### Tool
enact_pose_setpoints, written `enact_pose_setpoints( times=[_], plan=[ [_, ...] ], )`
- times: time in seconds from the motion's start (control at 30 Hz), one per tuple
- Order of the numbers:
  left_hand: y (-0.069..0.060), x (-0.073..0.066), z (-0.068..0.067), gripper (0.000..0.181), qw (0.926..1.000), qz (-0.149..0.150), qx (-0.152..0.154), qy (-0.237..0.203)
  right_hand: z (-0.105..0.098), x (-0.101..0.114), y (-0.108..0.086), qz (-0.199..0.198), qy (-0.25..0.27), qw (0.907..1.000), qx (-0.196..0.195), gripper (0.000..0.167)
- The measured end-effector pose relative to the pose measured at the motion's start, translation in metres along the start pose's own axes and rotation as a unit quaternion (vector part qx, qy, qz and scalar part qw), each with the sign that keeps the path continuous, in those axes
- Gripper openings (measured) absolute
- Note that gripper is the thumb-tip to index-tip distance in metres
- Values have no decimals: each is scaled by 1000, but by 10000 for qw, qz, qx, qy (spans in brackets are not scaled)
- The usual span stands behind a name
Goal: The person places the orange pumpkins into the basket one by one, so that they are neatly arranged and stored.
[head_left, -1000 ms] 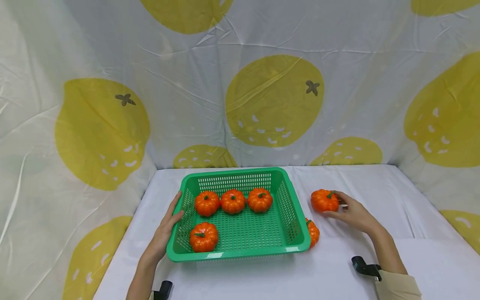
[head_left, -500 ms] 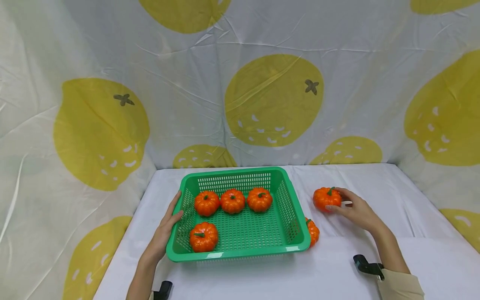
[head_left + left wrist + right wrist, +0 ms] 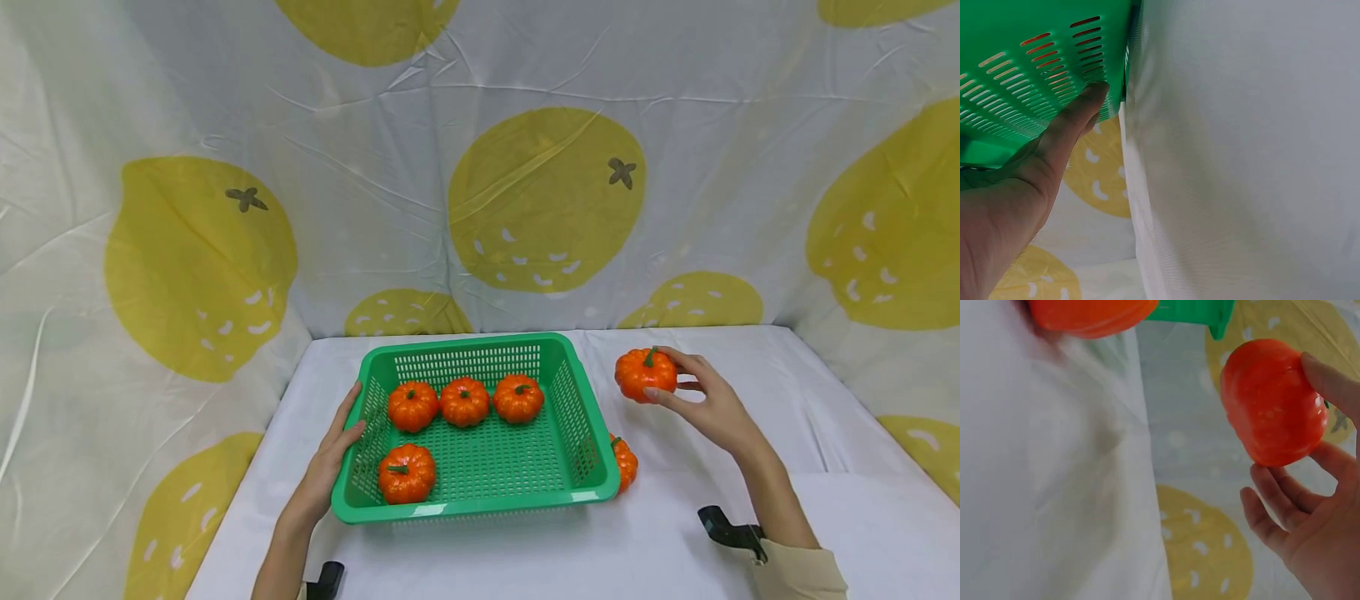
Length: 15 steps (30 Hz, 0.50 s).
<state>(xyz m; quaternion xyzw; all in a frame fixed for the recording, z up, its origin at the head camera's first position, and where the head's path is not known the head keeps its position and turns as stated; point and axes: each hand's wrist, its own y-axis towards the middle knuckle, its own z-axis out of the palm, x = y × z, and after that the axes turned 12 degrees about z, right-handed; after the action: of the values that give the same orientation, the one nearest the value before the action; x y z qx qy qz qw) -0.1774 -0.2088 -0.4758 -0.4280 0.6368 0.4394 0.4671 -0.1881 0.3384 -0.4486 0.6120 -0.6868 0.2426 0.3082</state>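
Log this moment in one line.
right hand: holds pumpkin above table; left hand: touches green basket; in basket: four pumpkins; beside it: one pumpkin

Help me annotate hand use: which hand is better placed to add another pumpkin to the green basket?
Probably the right hand: it grips a pumpkin clear of the white table, right of the green basket. The left hand holds no pumpkin and rests against the basket's left side.

The head view is evenly lit; at lower centre, glare is seen on the basket (image 3: 495, 503) and soft shadow beneath. The right wrist view is blurred at upper left.
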Motion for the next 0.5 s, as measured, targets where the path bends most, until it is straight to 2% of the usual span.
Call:
enact_pose_setpoints(
  times=[0.2, 0.3, 0.5],
  plan=[
    [0, -1, 0, 59, 10000, 8, -11, 30, 2, 26, -9, -530, 261, 9980, -233, 69],
    [0, -1, 0, 59, 10000, -17, -17, 31, 4, 37, -13, -748, 457, 9960, -185, 69],
    [0, 0, 0, 59, 10000, -50, -23, 11, 13, 53, -19, -785, 494, 9957, 66, 68]
  ],
)
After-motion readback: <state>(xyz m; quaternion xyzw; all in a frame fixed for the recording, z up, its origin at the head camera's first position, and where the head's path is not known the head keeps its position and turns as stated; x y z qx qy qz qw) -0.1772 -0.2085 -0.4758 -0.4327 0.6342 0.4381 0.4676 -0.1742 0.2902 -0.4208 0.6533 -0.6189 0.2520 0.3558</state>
